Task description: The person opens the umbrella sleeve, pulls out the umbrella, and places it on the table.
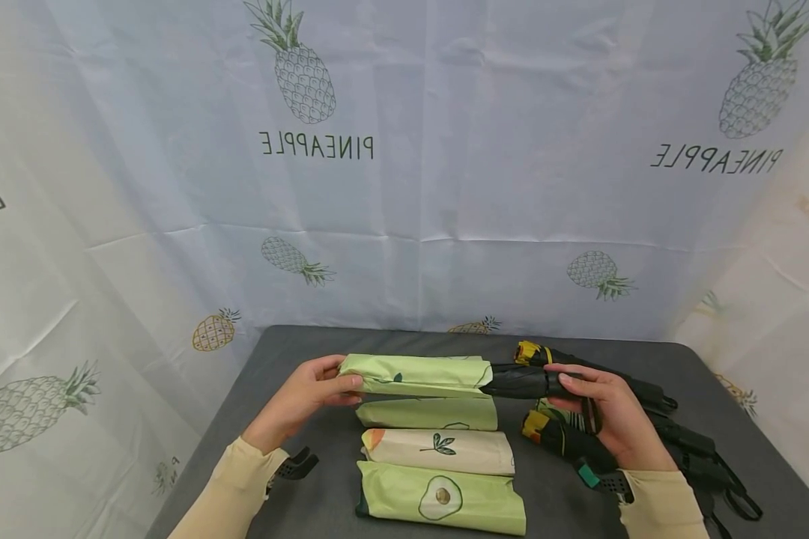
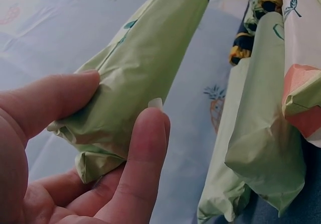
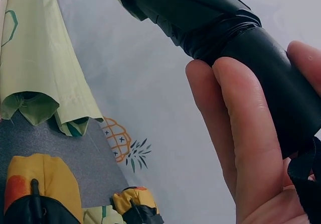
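Observation:
A folded black umbrella is held level above the table, its left part inside a light green fabric sleeve. My left hand pinches the sleeve's crumpled far-left end between thumb and fingers; the left wrist view shows that end of the green sleeve bunched in the grip. With its fingers and thumb, my right hand grips the smooth black umbrella handle, where a wrist strap hangs down. Pleated black canopy shows between the handle and the sleeve's mouth.
Below the held umbrella lie a green sleeve, a cream sleeve with a leaf print and a green avocado-print sleeve. Several folded umbrellas, including a yellow-tipped one, lie at the right of the grey table. Pineapple-print curtains surround it.

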`<state>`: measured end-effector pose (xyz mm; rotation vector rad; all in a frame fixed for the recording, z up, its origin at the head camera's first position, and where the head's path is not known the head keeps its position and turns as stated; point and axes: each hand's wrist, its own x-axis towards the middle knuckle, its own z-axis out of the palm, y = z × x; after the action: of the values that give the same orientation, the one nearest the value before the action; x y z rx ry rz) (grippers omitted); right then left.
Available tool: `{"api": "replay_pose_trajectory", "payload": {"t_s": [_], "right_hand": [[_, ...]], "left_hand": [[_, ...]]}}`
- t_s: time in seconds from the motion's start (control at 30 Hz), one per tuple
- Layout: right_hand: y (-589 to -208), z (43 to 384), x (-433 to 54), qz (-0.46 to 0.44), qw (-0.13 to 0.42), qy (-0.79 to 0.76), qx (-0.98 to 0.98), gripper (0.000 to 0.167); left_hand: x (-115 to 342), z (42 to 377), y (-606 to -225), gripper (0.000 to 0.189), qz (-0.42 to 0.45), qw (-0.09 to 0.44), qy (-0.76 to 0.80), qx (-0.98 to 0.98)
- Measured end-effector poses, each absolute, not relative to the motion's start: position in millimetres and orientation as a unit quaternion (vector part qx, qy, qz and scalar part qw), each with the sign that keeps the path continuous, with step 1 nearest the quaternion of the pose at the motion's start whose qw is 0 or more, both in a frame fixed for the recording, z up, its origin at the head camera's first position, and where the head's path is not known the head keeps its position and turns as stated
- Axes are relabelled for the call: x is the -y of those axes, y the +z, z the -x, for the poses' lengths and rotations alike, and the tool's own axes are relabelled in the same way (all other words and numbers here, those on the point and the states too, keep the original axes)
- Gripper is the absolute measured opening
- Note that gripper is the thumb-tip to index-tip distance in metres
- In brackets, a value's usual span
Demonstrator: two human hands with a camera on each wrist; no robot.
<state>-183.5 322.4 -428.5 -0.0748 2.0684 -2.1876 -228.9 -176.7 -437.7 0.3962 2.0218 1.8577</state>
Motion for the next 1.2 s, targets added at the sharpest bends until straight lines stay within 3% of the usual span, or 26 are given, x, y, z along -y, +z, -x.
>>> {"api": "replay_pose_trajectory", "payload": {"t_s": [1.2], "right_hand": [[-427, 182, -341, 0.022, 0.056, -0.742, -0.668, 0.031]], "left_hand": [[184, 231, -439, 0.064, -0.125, 0.163, 0.645, -0.736]]}}
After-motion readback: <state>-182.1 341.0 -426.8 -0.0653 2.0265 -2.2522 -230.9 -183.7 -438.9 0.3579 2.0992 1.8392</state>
